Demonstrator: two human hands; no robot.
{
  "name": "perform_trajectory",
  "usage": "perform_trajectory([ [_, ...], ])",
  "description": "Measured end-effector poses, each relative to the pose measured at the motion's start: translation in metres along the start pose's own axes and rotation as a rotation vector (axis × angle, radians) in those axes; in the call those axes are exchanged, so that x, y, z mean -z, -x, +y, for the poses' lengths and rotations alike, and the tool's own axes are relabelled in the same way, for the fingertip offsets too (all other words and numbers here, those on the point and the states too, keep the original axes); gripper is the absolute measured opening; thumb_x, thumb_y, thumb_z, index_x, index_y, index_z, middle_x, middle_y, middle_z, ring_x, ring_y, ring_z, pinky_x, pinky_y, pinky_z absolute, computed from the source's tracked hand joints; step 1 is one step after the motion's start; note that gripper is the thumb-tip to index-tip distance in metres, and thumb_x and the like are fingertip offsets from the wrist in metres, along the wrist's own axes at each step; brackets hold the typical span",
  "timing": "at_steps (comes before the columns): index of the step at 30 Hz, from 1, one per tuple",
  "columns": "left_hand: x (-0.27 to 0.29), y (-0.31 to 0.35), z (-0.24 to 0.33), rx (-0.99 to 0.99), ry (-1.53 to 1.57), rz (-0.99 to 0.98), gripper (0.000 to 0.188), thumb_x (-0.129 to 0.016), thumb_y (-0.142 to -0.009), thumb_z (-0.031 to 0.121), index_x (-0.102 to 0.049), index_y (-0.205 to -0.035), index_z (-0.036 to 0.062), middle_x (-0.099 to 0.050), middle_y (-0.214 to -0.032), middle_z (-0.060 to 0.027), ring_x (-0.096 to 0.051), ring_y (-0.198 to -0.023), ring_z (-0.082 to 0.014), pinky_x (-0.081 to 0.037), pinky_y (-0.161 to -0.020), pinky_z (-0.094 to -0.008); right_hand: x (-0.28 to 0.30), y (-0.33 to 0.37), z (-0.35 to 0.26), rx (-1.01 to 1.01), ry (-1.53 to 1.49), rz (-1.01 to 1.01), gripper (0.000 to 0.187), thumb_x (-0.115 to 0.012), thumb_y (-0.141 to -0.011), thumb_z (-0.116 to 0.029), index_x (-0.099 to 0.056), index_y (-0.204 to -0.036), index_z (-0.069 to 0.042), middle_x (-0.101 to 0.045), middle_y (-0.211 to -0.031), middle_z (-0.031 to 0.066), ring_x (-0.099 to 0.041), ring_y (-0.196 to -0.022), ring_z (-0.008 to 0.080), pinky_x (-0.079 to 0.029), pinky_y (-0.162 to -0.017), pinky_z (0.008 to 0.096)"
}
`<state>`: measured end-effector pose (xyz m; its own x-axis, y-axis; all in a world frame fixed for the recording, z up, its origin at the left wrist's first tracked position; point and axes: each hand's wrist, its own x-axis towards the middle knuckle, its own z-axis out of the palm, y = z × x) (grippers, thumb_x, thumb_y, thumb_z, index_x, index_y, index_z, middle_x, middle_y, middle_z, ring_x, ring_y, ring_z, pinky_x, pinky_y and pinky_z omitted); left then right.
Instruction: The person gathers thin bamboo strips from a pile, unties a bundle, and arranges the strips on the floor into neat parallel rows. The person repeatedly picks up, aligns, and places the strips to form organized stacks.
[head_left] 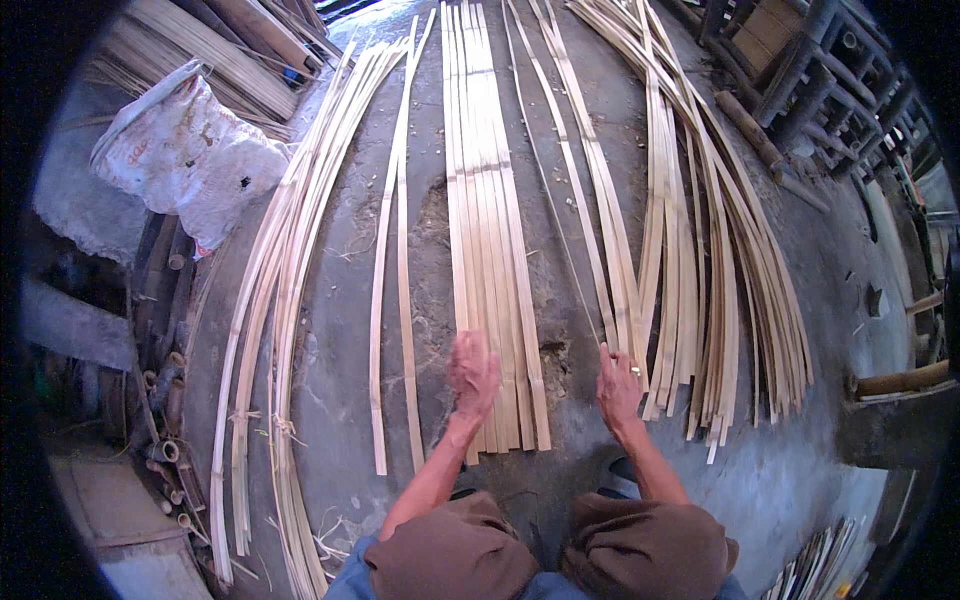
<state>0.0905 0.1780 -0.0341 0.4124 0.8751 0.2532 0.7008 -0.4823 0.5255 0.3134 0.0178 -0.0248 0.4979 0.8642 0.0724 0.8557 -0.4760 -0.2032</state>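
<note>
Long pale bamboo strips point(490, 250) lie side by side in a row down the middle of the floor. Over the left edge of that row, near its close end, is my left hand point(473, 375); motion smears its fingers. My right hand point(620, 385), with a ring on one finger, is closed at the near end of a thin bamboo strip point(556, 223) and beside a few wider strips point(607, 220). How many strips it grips is hidden by the fingers. Left of the row, two separate strips point(388, 260) lie on the floor.
Bundled strips point(290, 240) lie at the left, tied near their close end. A loose pile of strips point(740, 260) fans out at the right. A whitish sack point(195, 150) and bamboo poles point(170, 450) stand along the left; dark frames point(830, 90) are at the far right.
</note>
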Motion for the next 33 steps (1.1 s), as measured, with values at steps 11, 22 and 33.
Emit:
perform_trajectory([
  [11,-0.042,0.015,0.022,-0.299,-0.182,-0.347,0.062,-0.050,-0.096,0.042,-0.034,-0.149,0.0129,-0.022,-0.158,-0.0122,-0.014,-0.147,-0.0344,-0.009,-0.117,-0.0529,0.012,0.020,-0.035,-0.179,-0.632,-0.047,0.048,-0.054,-0.098,-0.020,-0.042,-0.142,-0.006,-0.053,-0.072,0.0205,-0.051,-0.060,0.0205,-0.046,-0.059,0.0331],
  [22,-0.045,0.017,0.022,-0.351,-0.251,-0.318,0.059,-0.045,-0.098,0.038,-0.034,-0.149,0.0122,-0.025,-0.158,-0.0057,-0.014,-0.147,-0.0339,-0.008,-0.118,-0.0531,-0.045,0.023,-0.070,-0.087,-0.798,-0.088,0.048,-0.049,-0.100,-0.024,-0.038,-0.146,-0.016,-0.057,-0.084,0.0304,-0.063,-0.070,0.0386,-0.050,-0.065,0.0418],
  [33,-0.052,0.019,0.018,-0.335,-0.214,-0.324,0.059,-0.042,-0.098,0.037,-0.031,-0.150,0.0104,-0.024,-0.158,-0.0053,-0.014,-0.147,-0.0347,-0.009,-0.118,-0.0525,-0.047,0.005,-0.060,-0.059,-0.546,-0.225,0.049,-0.043,-0.101,-0.031,-0.034,-0.146,-0.016,-0.065,-0.087,0.0270,-0.064,-0.081,0.0451,-0.049,-0.067,0.0517],
])
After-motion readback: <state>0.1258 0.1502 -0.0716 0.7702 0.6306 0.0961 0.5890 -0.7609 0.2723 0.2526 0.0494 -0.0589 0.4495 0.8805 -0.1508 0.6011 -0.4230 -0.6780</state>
